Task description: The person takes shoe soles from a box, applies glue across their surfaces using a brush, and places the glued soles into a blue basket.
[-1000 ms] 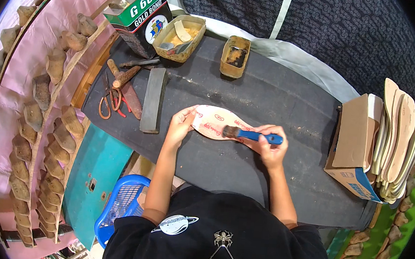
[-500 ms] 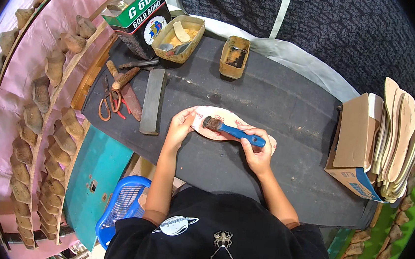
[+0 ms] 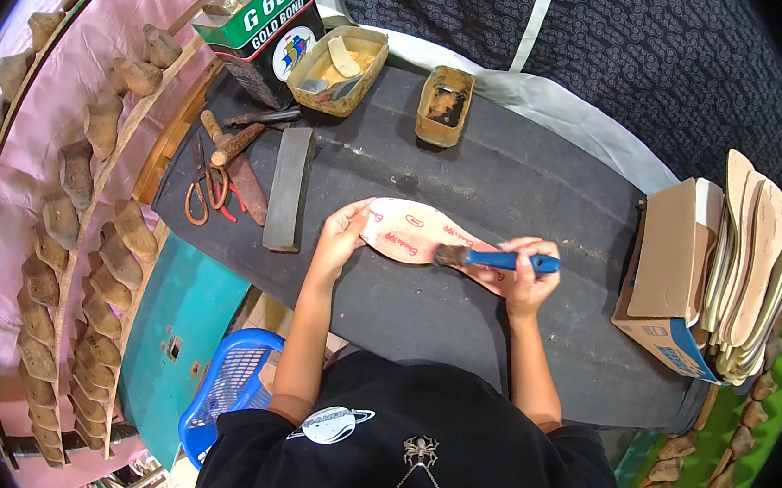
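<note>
A pale insole (image 3: 404, 229) with red print lies across the middle of the dark bench. My left hand (image 3: 347, 228) pinches its rounded left end between thumb and fingers. In my right hand (image 3: 531, 273) is a brush (image 3: 494, 259) with a blue handle, its dark bristles at the narrow middle of the insole. The brush lies almost level, handle toward the right. Its handle and my right hand cover part of the insole's right end.
Left of the insole lie a grey block (image 3: 288, 189), scissors (image 3: 198, 192) and a wooden-handled hammer (image 3: 230, 144). Behind stand a metal can (image 3: 258, 37), a tub with yellowish contents (image 3: 368, 79) and a stained tub (image 3: 441, 134). At right are a carton (image 3: 665, 259) and stacked insoles (image 3: 750, 266).
My right hand has moved right with the brush, whose bristles went from the insole's left part to its middle. My left hand keeps its hold at the left end.
</note>
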`<state>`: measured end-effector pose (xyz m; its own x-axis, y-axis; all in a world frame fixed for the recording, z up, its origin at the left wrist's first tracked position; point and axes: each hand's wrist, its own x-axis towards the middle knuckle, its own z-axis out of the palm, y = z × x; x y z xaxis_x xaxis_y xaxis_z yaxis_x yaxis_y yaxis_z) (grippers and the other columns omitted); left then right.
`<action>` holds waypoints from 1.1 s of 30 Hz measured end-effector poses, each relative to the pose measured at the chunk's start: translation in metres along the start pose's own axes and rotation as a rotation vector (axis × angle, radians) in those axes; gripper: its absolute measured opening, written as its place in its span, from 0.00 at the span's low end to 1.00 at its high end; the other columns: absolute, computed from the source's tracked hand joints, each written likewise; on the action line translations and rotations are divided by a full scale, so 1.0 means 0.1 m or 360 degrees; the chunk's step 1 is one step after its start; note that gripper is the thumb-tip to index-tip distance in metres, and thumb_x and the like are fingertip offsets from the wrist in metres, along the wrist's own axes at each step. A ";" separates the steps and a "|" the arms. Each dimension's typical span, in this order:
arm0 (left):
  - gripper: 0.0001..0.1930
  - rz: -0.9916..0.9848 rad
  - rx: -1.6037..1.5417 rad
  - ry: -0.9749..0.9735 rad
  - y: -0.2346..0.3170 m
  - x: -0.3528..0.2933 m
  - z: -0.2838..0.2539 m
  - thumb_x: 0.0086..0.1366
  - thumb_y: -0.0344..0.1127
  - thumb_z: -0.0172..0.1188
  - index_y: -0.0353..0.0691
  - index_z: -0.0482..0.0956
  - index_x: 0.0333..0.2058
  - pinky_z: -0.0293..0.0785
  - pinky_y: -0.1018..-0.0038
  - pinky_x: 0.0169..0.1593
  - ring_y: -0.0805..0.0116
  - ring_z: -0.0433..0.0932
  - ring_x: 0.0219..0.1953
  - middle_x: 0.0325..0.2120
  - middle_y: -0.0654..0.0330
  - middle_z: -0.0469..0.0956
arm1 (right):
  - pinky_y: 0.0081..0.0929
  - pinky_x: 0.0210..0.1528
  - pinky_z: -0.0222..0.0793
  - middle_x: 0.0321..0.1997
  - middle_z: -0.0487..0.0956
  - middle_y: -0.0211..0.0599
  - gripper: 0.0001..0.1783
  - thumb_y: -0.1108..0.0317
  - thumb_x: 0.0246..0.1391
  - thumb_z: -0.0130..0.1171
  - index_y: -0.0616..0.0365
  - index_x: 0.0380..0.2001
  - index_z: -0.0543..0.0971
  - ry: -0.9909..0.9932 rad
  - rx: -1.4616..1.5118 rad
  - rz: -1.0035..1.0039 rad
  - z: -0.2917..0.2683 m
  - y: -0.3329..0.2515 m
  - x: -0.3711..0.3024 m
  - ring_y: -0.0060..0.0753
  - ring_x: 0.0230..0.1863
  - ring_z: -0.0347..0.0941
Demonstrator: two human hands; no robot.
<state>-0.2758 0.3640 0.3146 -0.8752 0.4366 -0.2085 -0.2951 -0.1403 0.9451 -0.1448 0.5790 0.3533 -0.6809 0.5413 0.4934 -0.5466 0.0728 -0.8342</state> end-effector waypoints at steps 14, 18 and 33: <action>0.17 0.0043 -0.0008 -0.0046 -0.05 0.02 -0.02 0.62 0.36 0.43 0.32 0.64 0.46 0.69 0.82 0.39 0.75 0.73 0.37 0.38 0.59 0.72 | 0.23 0.33 0.65 0.25 0.72 0.43 0.09 0.68 0.45 0.51 0.60 0.22 0.64 -0.0081 -0.0193 -0.0019 -0.17 0.10 0.09 0.27 0.28 0.68; 0.17 0.0023 0.0010 -0.0017 0.01 0.00 0.02 0.61 0.34 0.43 0.30 0.64 0.46 0.69 0.81 0.39 0.75 0.72 0.37 0.38 0.58 0.72 | 0.20 0.26 0.64 0.20 0.71 0.42 0.10 0.66 0.44 0.50 0.59 0.20 0.64 0.0112 -0.0184 -0.0189 -0.27 0.09 0.14 0.26 0.22 0.67; 0.17 0.0031 -0.0001 -0.0020 -0.03 -0.02 0.00 0.61 0.32 0.44 0.29 0.63 0.47 0.68 0.83 0.39 0.76 0.72 0.37 0.38 0.58 0.71 | 0.24 0.39 0.64 0.31 0.72 0.44 0.05 0.74 0.48 0.49 0.61 0.27 0.63 -0.0105 -0.0067 0.0089 0.11 0.21 0.03 0.30 0.34 0.69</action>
<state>-0.2737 0.3634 0.3123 -0.8760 0.4447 -0.1869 -0.2783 -0.1496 0.9488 -0.1639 0.5736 0.3399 -0.7413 0.4892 0.4595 -0.4867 0.0795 -0.8699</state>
